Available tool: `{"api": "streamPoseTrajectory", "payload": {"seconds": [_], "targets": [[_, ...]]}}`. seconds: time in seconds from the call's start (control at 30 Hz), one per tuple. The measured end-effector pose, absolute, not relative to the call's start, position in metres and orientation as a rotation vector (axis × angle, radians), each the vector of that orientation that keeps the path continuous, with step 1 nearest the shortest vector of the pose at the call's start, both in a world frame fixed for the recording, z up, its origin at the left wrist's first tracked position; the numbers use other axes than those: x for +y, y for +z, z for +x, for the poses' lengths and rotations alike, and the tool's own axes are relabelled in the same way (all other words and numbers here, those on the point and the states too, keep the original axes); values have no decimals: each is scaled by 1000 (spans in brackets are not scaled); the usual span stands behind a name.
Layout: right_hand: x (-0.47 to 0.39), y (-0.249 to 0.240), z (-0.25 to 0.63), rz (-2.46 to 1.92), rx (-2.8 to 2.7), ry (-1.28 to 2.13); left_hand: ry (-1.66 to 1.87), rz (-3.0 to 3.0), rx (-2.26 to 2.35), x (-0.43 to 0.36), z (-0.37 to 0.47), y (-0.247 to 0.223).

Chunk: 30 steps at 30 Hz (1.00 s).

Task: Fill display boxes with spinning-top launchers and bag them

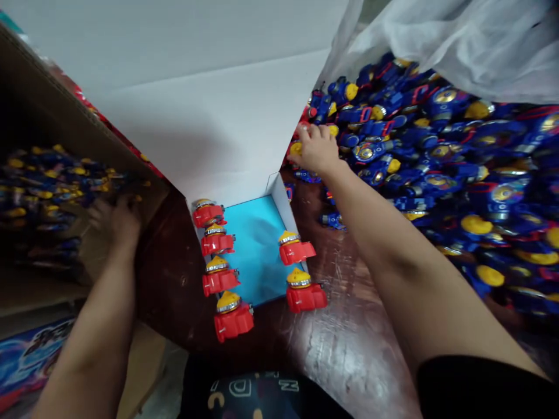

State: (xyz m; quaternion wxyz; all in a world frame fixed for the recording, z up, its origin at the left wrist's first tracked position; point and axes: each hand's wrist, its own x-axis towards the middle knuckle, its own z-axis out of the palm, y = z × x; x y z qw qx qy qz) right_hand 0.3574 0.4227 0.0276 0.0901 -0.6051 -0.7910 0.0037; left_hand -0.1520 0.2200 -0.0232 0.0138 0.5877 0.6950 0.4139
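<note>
My right hand (318,150) reaches past the box's right side, fingers curled over a red and yellow toy (296,149) beside the heap of blue toys (379,152). My left hand (114,221) is in a brown carton at the left, near small blue and yellow pieces (52,174); its fingers are blurred. Between my arms a white box (227,128) stands with its lid raised and a light blue bottom (255,244). Several red toys with yellow tops (233,316) sit along its left edge, and two more (305,295) on its right edge.
The brown carton's wall (48,87) rises at the left. A printed box (35,355) lies at the lower left. White plastic sheeting (476,46) hangs over the blue heap at the upper right. Everything stands around a shiny dark red table (345,326).
</note>
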Motion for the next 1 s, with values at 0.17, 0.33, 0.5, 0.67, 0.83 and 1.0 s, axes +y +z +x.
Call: {"api": "streamPoseTrajectory", "payload": {"seconds": [0.17,0.33,0.5,0.67,0.83,1.0], "targets": [[413,23,346,-1685,-2335,27,1166,1813,2373,206,-123,-16],[333,62,377,-1464,-1901,136,1085,1847,2068,137,-71,35],[221,128,355,-820,-2007,398,1005,1900,1252,91,14,106],[180,137,308,-312,-2168,680,946,1869,977,92,48,127],[166,132,311,-430,-2204,653,1006,2153,969,91,48,118],[143,138,304,-980,-1948,1114,1215,2691,1116,94,51,96]]}}
